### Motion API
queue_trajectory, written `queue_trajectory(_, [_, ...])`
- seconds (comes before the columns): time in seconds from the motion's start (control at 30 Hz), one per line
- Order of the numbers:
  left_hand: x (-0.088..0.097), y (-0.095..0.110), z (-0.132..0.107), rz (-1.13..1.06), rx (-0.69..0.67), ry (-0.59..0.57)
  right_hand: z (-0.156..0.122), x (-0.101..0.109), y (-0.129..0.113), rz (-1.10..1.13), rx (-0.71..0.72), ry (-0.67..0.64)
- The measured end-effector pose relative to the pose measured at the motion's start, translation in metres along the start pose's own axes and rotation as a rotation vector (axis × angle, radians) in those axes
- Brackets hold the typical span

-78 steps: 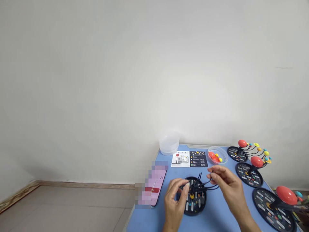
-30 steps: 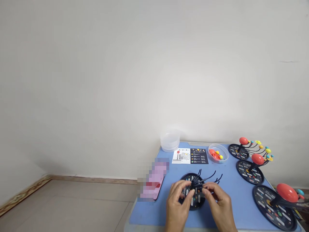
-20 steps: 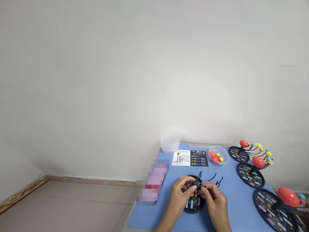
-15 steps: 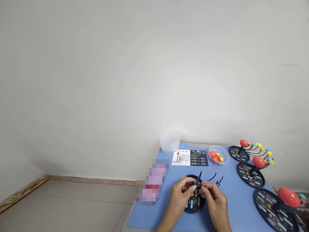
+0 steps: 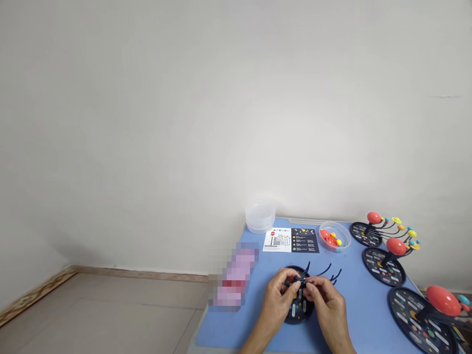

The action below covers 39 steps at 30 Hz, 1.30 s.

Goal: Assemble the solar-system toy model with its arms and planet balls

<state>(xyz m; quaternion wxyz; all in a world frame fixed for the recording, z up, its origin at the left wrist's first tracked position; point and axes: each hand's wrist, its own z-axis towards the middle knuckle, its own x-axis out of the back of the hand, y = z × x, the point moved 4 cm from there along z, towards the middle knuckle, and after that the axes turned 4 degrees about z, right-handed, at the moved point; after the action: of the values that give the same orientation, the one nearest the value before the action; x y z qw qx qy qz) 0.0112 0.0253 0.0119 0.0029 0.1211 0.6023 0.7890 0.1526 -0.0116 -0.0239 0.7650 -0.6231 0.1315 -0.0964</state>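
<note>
Above a round black base printed with planets, both my hands meet at a cluster of thin black curved rods. My left hand is closed, its thumb and fingers pinching the cluster from the left. From the right, my right hand pinches the rods between thumb and forefinger. Rod ends stick out past the fingertips, up and to the right. My fingers hide where the rods join and much of the base.
Finished planet models with red balls line the right side of the blue table. A clear tub of red and yellow parts, an instruction sheet and stacked clear containers stand at the back. A blurred pink item lies left.
Both hands stay at the rods with only slight finger movement. The whole view has shifted very slightly.
</note>
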Motion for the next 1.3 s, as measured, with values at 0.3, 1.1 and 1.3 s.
queue_trajectory(0.3, [-0.003,-0.004,-0.001,0.013,-0.002,-0.034,0.001,0.001,0.004,0.011,-0.006,0.013])
queue_trajectory(1.1, [-0.005,-0.005,0.0,0.063,-0.107,-0.017,0.013,0.001,-0.016,-0.231,0.129,-0.115])
queue_trajectory(1.3, [-0.007,-0.01,0.001,0.027,-0.119,0.009,0.014,-0.002,-0.014,-0.199,0.096,-0.096])
